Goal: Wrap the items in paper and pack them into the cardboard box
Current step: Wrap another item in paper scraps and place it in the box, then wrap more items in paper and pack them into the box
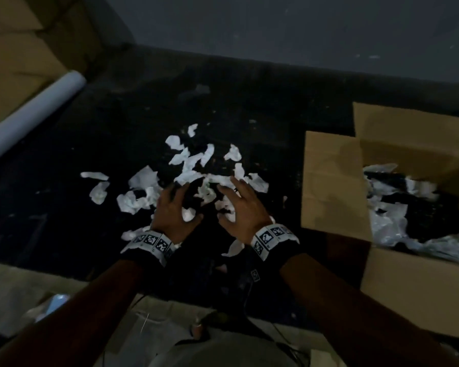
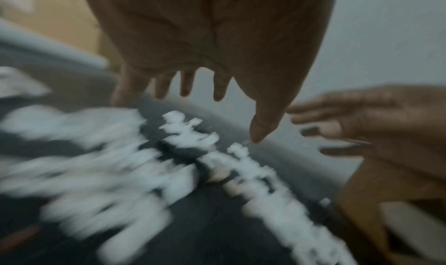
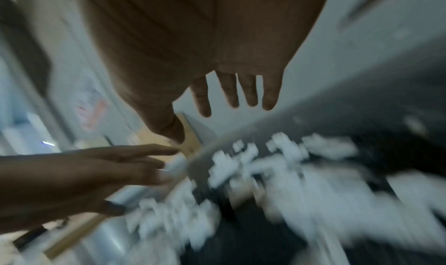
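Several torn white paper scraps (image 1: 194, 168) lie scattered on a dark table (image 1: 64, 197). My left hand (image 1: 174, 210) and right hand (image 1: 240, 207) hover side by side, palms down, over the near part of the scraps, fingers spread and holding nothing. In the left wrist view the left hand (image 2: 217, 89) shows straight fingers above blurred scraps (image 2: 101, 160), with the right hand (image 2: 357, 128) at the right. The right wrist view shows the right hand (image 3: 239, 95) with its fingers straight too. An open cardboard box (image 1: 334, 181) stands at the right, holding white paper and dark items.
A white paper roll (image 1: 35, 112) lies at the far left against stacked cardboard (image 1: 16, 43). The box's near flap (image 1: 419, 292) juts toward me at the right. A grey wall (image 1: 276, 27) rises behind the table. Cables hang near my torso.
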The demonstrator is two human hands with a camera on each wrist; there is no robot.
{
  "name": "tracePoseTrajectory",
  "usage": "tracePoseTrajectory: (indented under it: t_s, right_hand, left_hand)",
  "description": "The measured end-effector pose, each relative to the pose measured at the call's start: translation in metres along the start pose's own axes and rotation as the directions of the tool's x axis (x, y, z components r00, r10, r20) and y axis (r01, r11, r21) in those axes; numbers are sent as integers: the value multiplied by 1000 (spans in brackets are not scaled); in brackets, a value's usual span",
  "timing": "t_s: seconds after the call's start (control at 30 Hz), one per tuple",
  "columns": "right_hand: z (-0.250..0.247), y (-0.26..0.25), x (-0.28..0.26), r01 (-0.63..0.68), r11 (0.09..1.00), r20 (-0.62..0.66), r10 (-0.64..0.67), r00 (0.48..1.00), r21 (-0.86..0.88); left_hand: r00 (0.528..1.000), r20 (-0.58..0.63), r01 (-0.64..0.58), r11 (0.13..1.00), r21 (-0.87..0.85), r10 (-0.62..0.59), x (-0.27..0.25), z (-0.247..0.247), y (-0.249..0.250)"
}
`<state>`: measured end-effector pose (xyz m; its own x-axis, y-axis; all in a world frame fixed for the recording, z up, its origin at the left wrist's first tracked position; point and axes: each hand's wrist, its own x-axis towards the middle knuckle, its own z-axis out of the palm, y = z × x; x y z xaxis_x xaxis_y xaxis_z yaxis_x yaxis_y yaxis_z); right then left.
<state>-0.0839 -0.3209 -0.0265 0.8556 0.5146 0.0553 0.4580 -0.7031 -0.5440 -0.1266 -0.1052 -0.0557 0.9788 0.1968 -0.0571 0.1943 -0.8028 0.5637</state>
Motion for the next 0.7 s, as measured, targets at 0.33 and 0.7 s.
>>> tracePoseTrajectory:
  t_s: [0.33,0.7]
  right_hand:
    - [90,60,-1,-594,786,107,614,782,-171]
    - [131,12,63,-366,931,270,352,896,0]
  left_hand:
    - [917,188,319,929,188,-353,18,13,-129]
    - [929,340,-163,986,28,144,66,54,-84]
